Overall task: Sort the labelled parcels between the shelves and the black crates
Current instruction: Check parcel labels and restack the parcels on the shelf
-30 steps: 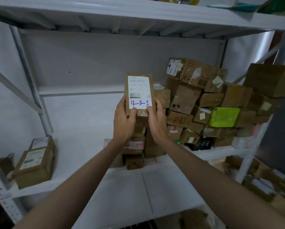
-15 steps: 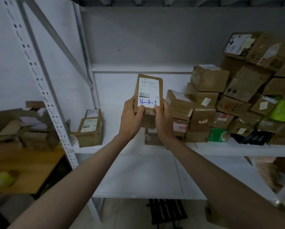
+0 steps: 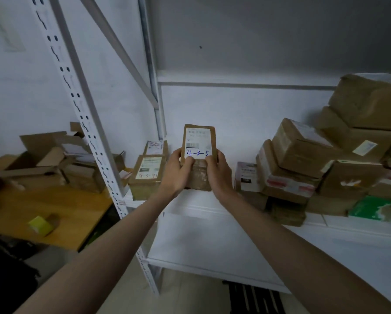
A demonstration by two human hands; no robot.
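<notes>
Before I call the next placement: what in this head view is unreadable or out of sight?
- Held parcel: printed label text is blurred; only the handwritten 4-3-5 reads. Left hand and right hand cover its lower sides.
- Labelled box at the shelf's left end: handwritten code is faint.
- Parcel stack: cut off by the right edge.
- Black crate: mostly hidden under the shelf.

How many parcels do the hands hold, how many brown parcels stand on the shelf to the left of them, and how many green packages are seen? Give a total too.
Parcel marked 4-3-5, held by left hand and right hand: 1
Brown parcels left of it on the shelf: 2, the front parcel and the rear parcel
Green package: 1
Total: 4
</notes>
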